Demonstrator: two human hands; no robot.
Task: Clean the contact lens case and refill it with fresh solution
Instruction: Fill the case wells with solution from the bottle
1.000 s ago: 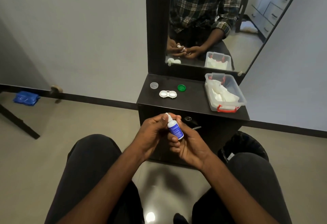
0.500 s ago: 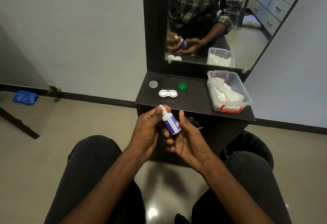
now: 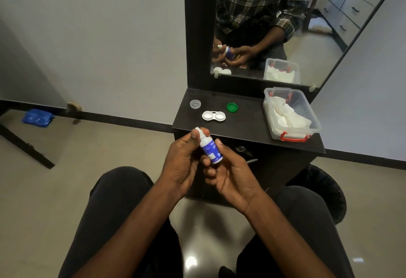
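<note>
A small white solution bottle [image 3: 210, 150] with a blue label is held upright in front of the black dresser top [image 3: 246, 127]. My right hand [image 3: 230, 172] grips its body from below. My left hand [image 3: 183, 159] pinches the white cap at its top between thumb and fingers. The white contact lens case [image 3: 213, 116] lies on the dresser top with both wells uncovered. A clear lid [image 3: 195, 104] lies to its left and a green lid [image 3: 232, 107] to its right.
A clear plastic box [image 3: 305, 124] with red latches holds white tissues at the right of the dresser top. A mirror [image 3: 285, 25] stands behind. A black bin [image 3: 325, 181] sits on the floor at right. My knees are below.
Both hands have lifted the bottle slightly up and away from me, toward the dresser edge. The left fingers have stayed on the cap.
</note>
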